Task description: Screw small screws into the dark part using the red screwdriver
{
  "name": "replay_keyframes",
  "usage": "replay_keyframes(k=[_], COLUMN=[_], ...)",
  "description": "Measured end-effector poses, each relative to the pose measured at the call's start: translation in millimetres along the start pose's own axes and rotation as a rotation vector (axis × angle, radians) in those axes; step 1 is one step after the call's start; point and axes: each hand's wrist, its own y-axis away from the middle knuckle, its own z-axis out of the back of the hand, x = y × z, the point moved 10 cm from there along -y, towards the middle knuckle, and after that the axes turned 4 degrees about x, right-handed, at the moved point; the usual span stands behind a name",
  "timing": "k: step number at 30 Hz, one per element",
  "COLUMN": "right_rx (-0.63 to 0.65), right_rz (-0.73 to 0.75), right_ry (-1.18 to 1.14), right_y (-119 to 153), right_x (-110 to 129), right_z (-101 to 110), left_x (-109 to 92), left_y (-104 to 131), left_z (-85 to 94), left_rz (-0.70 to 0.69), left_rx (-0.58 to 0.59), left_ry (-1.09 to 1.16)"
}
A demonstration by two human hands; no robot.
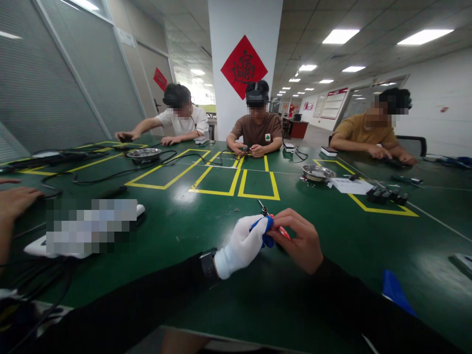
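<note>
My left hand [245, 246] wears a white glove with blue-coated fingertips, and its fingers are closed on a small tool-like piece. A thin metal shaft [261, 204] with a dark, shiny collar juts out beyond those fingertips. Close beside it, my right hand [300, 238] is bare, its thumb and fingers pinched at a red part [283, 232]. The two hands touch, so how the shaft and the red part join is hidden. Just ahead on the green table [206, 221] lie a few tiny metal bits [236, 210].
A blue cloth-like item [396, 292] lies to the right. On the left are a white device [84, 231], cables and another person's hand [18, 199]. Metal bowls [319, 172], a paper sheet [352, 186] and black blocks [387, 195] stand further off. Three people sit across.
</note>
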Motion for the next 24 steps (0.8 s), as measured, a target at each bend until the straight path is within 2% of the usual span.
replay_keyframes(k=[3, 7, 10, 13, 15, 17, 19, 21, 24], right_rx=[0.036, 0.098, 0.087, 0.054, -0.036, -0.124, -0.106, 0.020, 0.158], right_rz=[0.008, 0.084, 0.141, 0.109, 0.013, -0.110, -0.227, -0.319, -0.372], right_ry=[-0.035, -0.041, -0.006, 0.011, -0.006, -0.013, 0.025, 0.094, 0.168], right_y=[0.5, 6.1, 9.9, 9.1, 6.7, 5.3, 3.7, 2.9, 5.1], right_x=[-0.8, 1.0, 2.6, -2.1, -12.6, -27.4, -44.2, -62.0, -82.1], right_z=[-2.9, -11.4, -13.6, -11.9, -2.2, 8.8, 11.0, 3.5, -4.8], left_x=[-0.3, -6.8, -12.8, -20.6, -29.5, -39.0, -39.8, -30.9, -11.5], left_y=[2.2, 8.1, 11.3, 10.1, 7.4, 4.6, 0.2, -9.3, -19.3], left_z=[-4.0, -8.0, -12.3, -12.2, -2.9, 18.3, 38.6, 41.8, 24.4], left_rz=[-0.014, -0.106, -0.161, -0.204, -0.272, -0.349, -0.366, -0.333, -0.278], left_rx=[0.047, 0.054, 0.060, 0.070, 0.018, -0.132, -0.252, -0.197, 0.029], left_ry=[-0.040, -0.111, -0.153, -0.251, -0.359, -0.445, -0.473, -0.482, -0.546])
